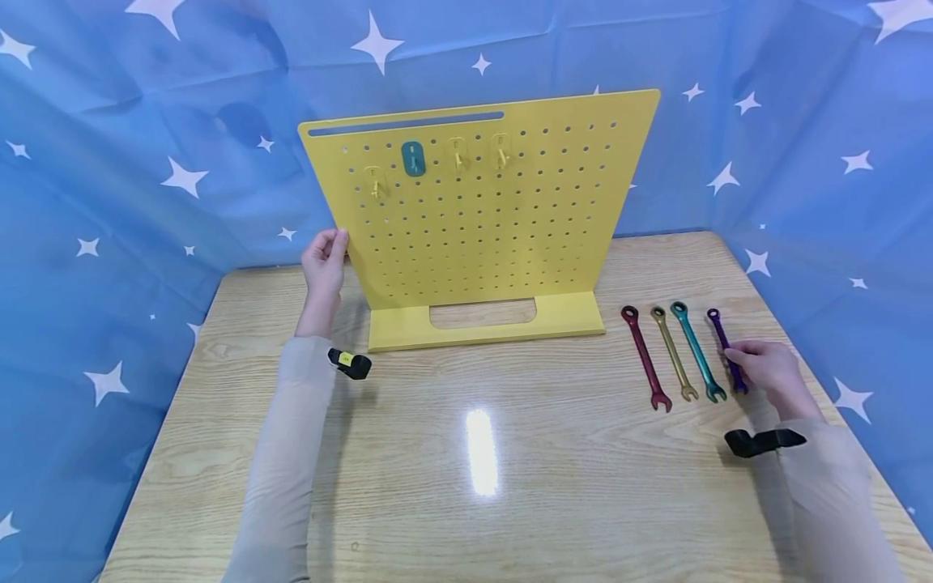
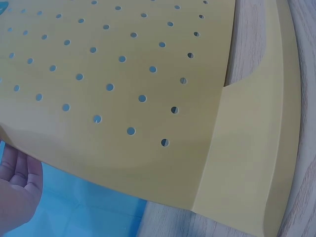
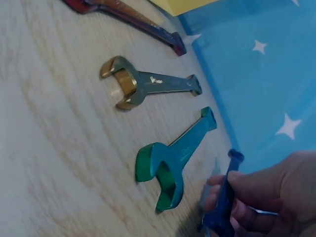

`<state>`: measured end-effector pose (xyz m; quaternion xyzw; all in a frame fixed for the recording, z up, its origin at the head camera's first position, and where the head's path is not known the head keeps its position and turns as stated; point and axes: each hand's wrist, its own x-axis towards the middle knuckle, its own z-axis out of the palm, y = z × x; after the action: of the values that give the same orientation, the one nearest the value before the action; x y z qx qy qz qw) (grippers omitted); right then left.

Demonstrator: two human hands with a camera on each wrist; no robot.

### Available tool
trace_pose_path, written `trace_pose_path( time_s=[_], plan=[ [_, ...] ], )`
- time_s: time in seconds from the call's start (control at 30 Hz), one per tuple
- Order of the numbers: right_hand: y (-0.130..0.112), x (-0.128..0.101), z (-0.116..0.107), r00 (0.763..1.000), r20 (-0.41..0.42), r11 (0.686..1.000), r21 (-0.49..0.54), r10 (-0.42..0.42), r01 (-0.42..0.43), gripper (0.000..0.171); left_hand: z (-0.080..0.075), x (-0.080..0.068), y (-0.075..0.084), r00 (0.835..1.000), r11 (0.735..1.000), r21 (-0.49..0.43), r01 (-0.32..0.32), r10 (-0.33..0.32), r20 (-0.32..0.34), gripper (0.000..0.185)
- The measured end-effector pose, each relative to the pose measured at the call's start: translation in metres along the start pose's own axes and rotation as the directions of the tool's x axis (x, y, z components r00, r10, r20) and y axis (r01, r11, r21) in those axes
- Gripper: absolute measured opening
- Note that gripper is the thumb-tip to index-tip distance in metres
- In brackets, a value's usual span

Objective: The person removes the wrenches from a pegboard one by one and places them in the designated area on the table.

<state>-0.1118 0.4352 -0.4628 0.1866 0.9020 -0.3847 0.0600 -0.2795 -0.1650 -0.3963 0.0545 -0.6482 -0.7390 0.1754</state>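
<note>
My left hand [image 1: 322, 263] grips the left edge of a yellow pegboard [image 1: 466, 235], thumb on the front face and fingers behind. In the left wrist view that hand [image 2: 19, 190] shows at the board's edge, its curled fingers partly hidden. On the right of the table, my right hand [image 1: 768, 368] pinches a purple combination wrench [image 1: 717, 328] by its shaft. The right wrist view shows this wrench [image 3: 225, 200] between thumb and fingers, lower end toward the camera. Beside it lie a teal wrench [image 1: 696, 348], a gold wrench [image 1: 674, 352] and a red wrench [image 1: 645, 352].
Small yellow hooks [image 1: 457, 154] and one teal hook [image 1: 413, 159] are fixed on the board's upper left. The board stands on its flat yellow base [image 1: 488, 333] at the back of the wooden table [image 1: 408, 453]. A blue star-patterned cloth [image 1: 802, 97] surrounds the table.
</note>
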Motion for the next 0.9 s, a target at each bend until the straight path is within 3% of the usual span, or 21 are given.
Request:
trace_pose_path(
  time_s=[0.1,0.33,0.7,0.9],
  plan=[
    [0.0004,0.0020,0.0012,1.000,-0.029,0.997,-0.071,-0.012,0.010,0.039,0.0000,0.0000,0.0002,1.000,1.000,0.000,0.003,-0.003,0.001,0.016],
    [0.0011,0.0049,0.0024,0.998,-0.066,0.992,-0.122,-0.023,0.015,0.034,-0.0002,0.0013,-0.0014,1.000,1.000,-0.006,-0.011,0.011,0.000,0.017],
    [-0.0023,0.0067,0.0032,0.998,-0.036,0.992,-0.116,0.043,-0.047,0.032,-0.0017,0.0012,-0.0015,1.000,1.000,0.007,0.005,-0.005,0.011,0.013],
    [-0.0019,0.0082,0.0036,0.995,-0.066,0.990,-0.109,0.078,-0.085,0.030,-0.0017,0.0014,-0.0014,1.000,1.000,0.003,0.012,-0.012,0.021,0.012]
  ],
)
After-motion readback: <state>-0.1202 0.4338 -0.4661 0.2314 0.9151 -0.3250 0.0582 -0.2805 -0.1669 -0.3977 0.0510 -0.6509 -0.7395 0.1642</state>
